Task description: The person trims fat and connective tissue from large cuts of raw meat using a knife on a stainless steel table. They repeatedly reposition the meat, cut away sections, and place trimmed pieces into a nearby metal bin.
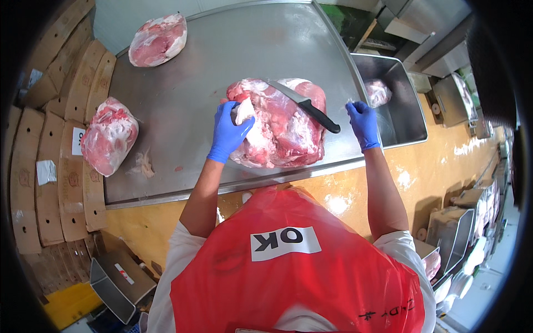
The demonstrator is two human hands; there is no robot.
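Red plastic covers the wearer's front, an apron (244, 283) with a white label (286, 244) across it, just below both grips. Beyond it, the blue-gloved left grip (230, 133) is closed on a pale flap (244, 112) at the near-left part of a large cut of meat (297, 145), which lies on the metal bench (202, 105) directly to that grip's right. The blue-gloved right grip (363, 126) is raised off the meat's right side, its fingers curled with a tiny pale bit at the tips; whether it pinches that bit I cannot tell. Between the two grips a black-handled knife (306, 105) rests on the meat, blade slanting away, handle end pointing toward the right grip. Just past the right grip sits a metal bin (408, 108) with a piece of meat (378, 93) inside. Well left of the left grip lie thin scraps (143, 164), then a second cut (111, 136) beside brown cardboard boxes (69, 183). Farthest, beyond the left grip and leftward, lies a third cut (159, 41).
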